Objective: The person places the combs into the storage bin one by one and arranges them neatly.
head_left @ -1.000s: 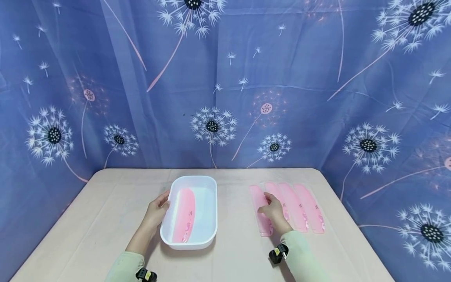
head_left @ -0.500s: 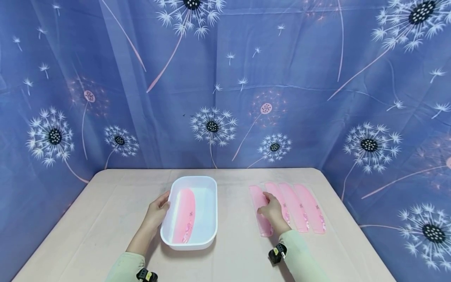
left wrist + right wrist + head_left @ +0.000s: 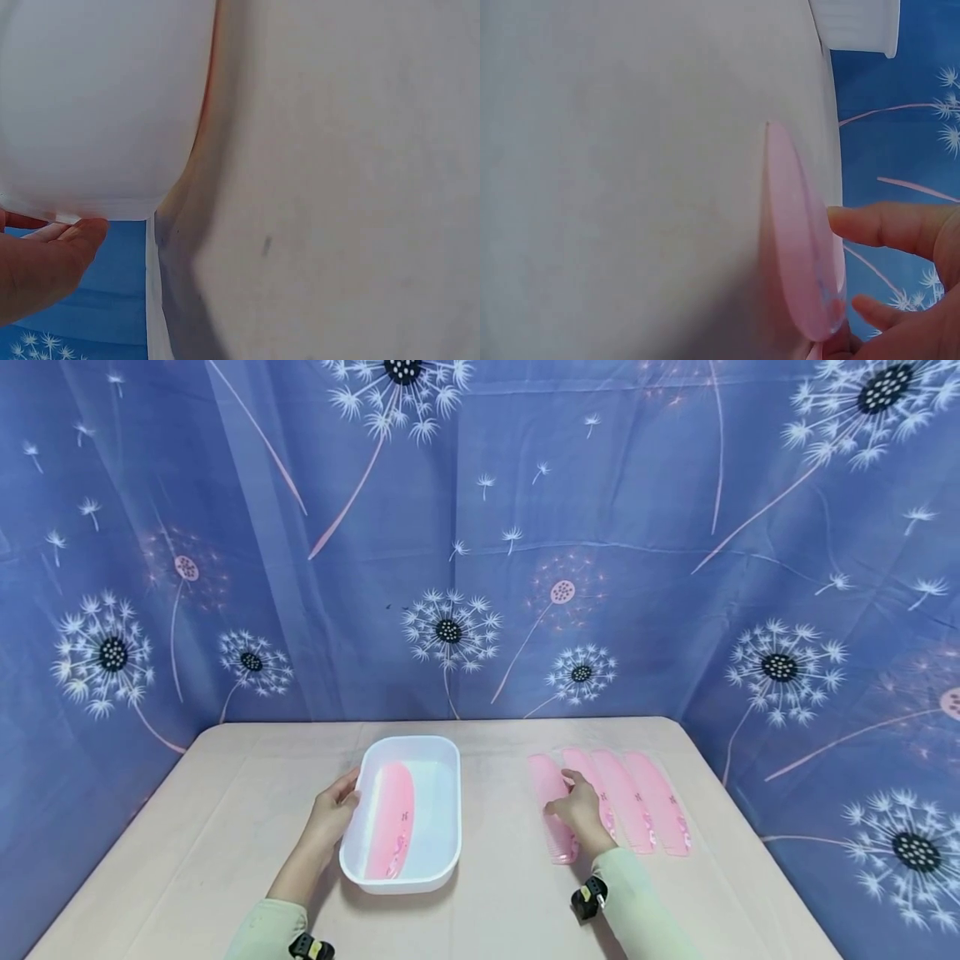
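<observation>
My left hand (image 3: 332,814) holds the left side of a white plastic box (image 3: 438,827) by its rim. In the left wrist view a digit of that hand (image 3: 45,262) presses at the rim, and other fingers are partly hidden. One pink comb (image 3: 392,818) lies inside the box along its left side. Over on the right, my right hand (image 3: 583,810) spans the leftmost comb (image 3: 549,785) of a row, thumb at one edge and fingertips at the other. The right wrist view has this pink comb (image 3: 799,240) between the thumb and fingers; its far edge is partly hidden.
Further pink combs (image 3: 624,802) lie side by side to the right of my right hand, overlapping closely. A pale cloth covers the table (image 3: 495,893). Behind and at both sides hangs a blue curtain (image 3: 375,635) with dandelion prints.
The view shifts slightly to one side. Both hands, the box and the combs otherwise keep nearly the same places.
</observation>
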The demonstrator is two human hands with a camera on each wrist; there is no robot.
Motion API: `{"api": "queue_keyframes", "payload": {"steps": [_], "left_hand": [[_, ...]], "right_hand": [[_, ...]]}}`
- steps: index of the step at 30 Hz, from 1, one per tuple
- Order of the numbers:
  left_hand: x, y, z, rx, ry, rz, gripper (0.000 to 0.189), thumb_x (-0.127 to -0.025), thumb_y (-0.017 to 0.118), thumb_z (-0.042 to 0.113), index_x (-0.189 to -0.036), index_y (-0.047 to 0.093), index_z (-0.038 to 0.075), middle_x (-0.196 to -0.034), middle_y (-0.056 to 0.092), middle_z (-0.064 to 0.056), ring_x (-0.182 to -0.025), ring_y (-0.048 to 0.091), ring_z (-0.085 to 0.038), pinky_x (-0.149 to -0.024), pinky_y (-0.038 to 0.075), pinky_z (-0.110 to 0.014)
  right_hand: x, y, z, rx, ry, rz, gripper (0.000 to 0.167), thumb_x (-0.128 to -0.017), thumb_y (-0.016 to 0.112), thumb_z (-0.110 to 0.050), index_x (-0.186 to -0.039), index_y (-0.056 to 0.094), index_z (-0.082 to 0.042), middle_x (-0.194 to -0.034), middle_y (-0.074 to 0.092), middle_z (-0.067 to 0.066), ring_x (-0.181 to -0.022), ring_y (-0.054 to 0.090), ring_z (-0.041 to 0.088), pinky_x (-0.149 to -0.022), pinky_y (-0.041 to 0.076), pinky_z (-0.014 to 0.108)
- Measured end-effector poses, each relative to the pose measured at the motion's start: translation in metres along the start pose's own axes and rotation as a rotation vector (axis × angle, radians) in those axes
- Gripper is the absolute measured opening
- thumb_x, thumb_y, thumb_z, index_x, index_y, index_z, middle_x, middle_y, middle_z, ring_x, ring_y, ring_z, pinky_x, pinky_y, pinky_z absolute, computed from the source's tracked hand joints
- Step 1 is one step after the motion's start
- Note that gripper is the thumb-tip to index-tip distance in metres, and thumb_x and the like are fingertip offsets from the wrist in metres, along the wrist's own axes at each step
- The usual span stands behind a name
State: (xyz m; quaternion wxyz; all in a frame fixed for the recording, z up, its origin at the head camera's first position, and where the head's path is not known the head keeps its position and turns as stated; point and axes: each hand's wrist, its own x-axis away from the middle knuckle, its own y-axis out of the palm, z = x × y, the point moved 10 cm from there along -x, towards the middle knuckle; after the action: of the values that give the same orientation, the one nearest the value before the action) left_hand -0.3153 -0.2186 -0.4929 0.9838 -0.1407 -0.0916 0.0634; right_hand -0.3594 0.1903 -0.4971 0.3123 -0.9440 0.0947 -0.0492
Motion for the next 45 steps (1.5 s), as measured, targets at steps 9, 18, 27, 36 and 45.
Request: {"api": "queue_keyframes", "payload": {"steps": [9, 18, 27, 36, 45], "left_hand": [[-0.003, -0.002, 0.002, -0.001, 0.000, 0.002, 0.050, -0.101, 0.040, 0.012, -0.151, 0.029, 0.009, -0.151, 0.033, -0.022, -0.140, 0.027, -0.040, -0.114, 0.028, -0.052], [0.000, 0.000, -0.002, 0.003, -0.004, -0.018, 0.051, -0.101, 0.040, 0.013, -0.151, 0.029, 0.009, -0.151, 0.032, -0.021, -0.140, 0.025, -0.040, -0.113, 0.028, -0.053], [-0.001, -0.001, 0.000, 0.008, 0.007, -0.002, 0.050, -0.100, 0.040, 0.010, -0.150, 0.030, 0.008, -0.152, 0.032, -0.021, -0.141, 0.026, -0.039, -0.114, 0.028, -0.050], [0.001, 0.000, -0.001, 0.016, 0.001, -0.003, 0.050, -0.101, 0.041, 0.011, -0.149, 0.031, 0.006, -0.151, 0.032, -0.022, -0.140, 0.026, -0.040, -0.113, 0.029, -0.051], [0.000, -0.002, -0.001, 0.011, 0.005, -0.008, 0.051, -0.101, 0.041, 0.011, -0.150, 0.030, 0.007, -0.150, 0.033, -0.023, -0.140, 0.026, -0.041, -0.113, 0.029, -0.051]], "right_hand": [[0.002, 0.002, -0.004, -0.021, -0.003, -0.027, 0.078, -0.063, 0.069, 0.009, -0.137, 0.044, 0.006, -0.117, 0.056, 0.032, -0.105, 0.056, 0.041, -0.085, 0.054, 0.048], [0.004, 0.000, -0.002, -0.143, 0.022, -0.043, 0.056, -0.077, 0.059, 0.011, -0.131, 0.053, 0.004, -0.100, 0.054, 0.018, -0.077, 0.048, 0.020, -0.056, 0.044, 0.021], [0.005, 0.000, -0.006, -0.254, 0.042, -0.076, 0.047, -0.076, 0.056, 0.009, -0.123, 0.057, 0.009, -0.097, 0.061, 0.021, -0.075, 0.055, 0.018, -0.057, 0.047, 0.021], [0.006, 0.002, -0.009, -0.349, 0.075, -0.076, 0.046, -0.076, 0.059, 0.008, -0.122, 0.059, 0.008, -0.088, 0.068, 0.017, -0.058, 0.053, 0.010, -0.051, 0.047, 0.021], [0.006, -0.002, -0.031, -0.350, 0.021, -0.071, 0.044, -0.076, 0.065, 0.007, -0.120, 0.060, 0.010, -0.088, 0.071, 0.020, -0.067, 0.062, 0.011, -0.059, 0.053, 0.022]]}}
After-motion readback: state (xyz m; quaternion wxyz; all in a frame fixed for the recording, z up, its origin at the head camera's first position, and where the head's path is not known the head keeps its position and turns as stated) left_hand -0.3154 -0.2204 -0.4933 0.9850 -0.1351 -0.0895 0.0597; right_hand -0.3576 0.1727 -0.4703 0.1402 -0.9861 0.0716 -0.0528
